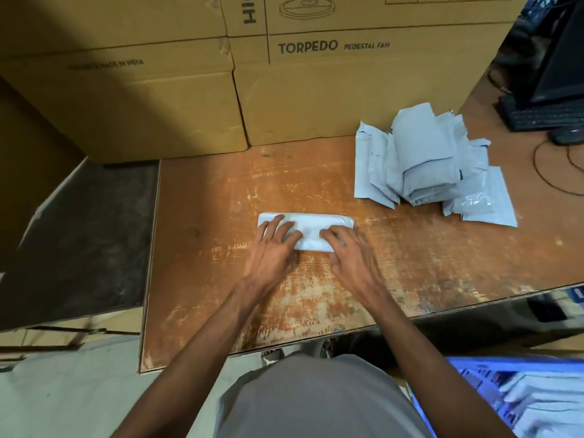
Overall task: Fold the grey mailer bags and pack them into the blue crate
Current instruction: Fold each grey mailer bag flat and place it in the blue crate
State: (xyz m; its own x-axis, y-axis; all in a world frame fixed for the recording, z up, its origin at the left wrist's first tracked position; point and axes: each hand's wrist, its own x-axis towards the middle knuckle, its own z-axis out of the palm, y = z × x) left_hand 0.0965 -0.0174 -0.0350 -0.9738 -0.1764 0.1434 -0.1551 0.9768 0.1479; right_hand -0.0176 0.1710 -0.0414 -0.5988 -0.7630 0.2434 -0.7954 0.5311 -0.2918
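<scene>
In the blue crate (455,366), seemingly folded bags (546,403); both flat hands press a mailer (311,227).

Right cardboard box (363,90) printed "TORPEDO" in bold with smaller "PEDESTAL FAN" beside it; on its upper left panel, sideways letters "HIG", cut off at the frame edge; left cardboard box (126,99), faint line ending "MADE IN INDIA"

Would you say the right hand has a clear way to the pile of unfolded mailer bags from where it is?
Probably yes: bare table lies between the right hand and the pile, though it is now pressing the folded bag.
</scene>
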